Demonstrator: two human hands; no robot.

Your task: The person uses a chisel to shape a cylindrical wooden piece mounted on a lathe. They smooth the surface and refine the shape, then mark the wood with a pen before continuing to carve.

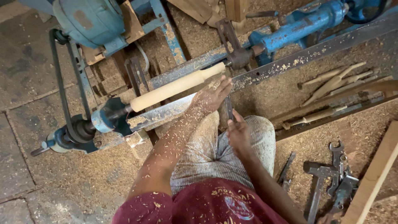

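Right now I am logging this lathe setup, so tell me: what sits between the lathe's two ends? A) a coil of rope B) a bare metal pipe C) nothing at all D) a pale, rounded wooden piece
D: a pale wooden piece, turned round, spans the blue lathe, with the left hand close against it and the right hand gripping a dark metal tool aimed at it.

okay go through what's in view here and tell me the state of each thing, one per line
Wooden workpiece: mounted between lathe centres, rounded, pale.
Left hand: resting by the workpiece, dusted with shavings.
Right hand: gripping a dark chisel.
Drive belt: looped on its pulley.
Turning tools: lying loose in sawdust.
Wrenches: lying on the floor.
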